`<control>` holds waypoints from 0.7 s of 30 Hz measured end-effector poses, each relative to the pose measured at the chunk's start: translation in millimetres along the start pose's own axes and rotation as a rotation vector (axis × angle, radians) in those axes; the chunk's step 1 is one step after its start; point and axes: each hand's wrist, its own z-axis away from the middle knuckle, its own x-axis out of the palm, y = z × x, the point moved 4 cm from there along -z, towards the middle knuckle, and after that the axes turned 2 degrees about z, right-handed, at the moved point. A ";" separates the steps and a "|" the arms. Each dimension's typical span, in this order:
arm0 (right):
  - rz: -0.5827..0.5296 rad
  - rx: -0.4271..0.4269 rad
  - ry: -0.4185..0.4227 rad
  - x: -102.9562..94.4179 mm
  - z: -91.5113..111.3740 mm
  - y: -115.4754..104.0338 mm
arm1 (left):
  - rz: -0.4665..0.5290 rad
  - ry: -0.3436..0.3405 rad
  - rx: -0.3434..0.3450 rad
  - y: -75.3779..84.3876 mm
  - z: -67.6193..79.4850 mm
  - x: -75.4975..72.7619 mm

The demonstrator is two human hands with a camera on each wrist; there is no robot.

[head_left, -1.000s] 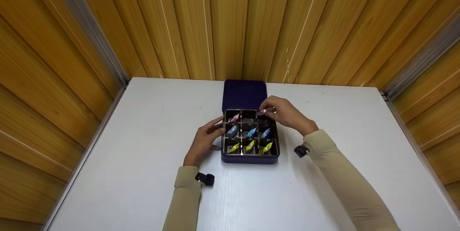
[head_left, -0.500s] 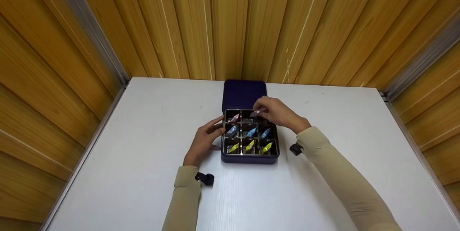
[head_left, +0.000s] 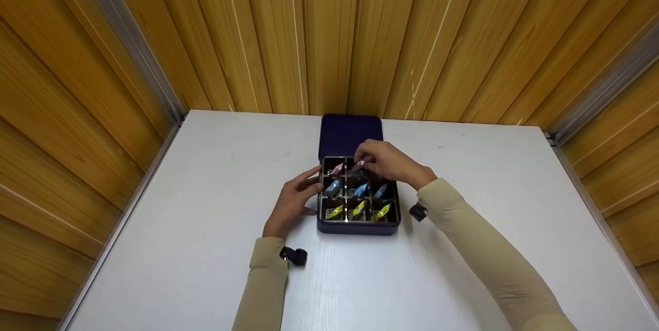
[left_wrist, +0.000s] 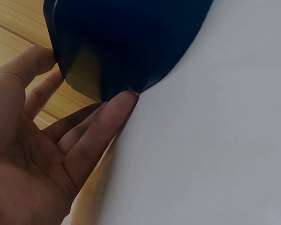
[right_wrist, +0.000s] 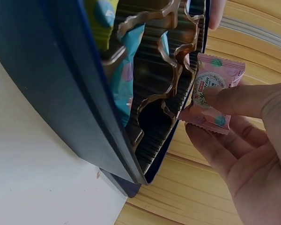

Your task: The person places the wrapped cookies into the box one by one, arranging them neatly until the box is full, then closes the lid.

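Observation:
A dark blue tin (head_left: 358,228) with a divided brown insert lies on the white table, its lid (head_left: 350,135) folded back behind it. Between thumb and fingers my right hand (head_left: 394,162) pinches a pink wrapped candy (right_wrist: 213,91) above the back middle compartment. Another pink candy (head_left: 336,169) sits at back left. The middle row holds blue candies (head_left: 360,190), the front row yellow ones (head_left: 359,209). Most of the back right compartment is hidden under my right hand. My left hand (head_left: 292,202) touches the tin's left side with extended fingers.
White table (head_left: 206,218) surrounds the tin on both sides and in front. Wood-patterned panels (head_left: 329,37) rise behind the table's back edge and along its sides. A small black camera (head_left: 294,256) is strapped to the left wrist.
My right hand has moved left with the pink candy, from over the back right compartment to over the back middle one, and slightly lower. The left hand has stayed at the tin's side.

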 end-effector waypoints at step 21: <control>0.027 0.042 -0.066 11.1 -6.5 0.4 | -0.027 -0.003 0.011 0.5 2.2 0.2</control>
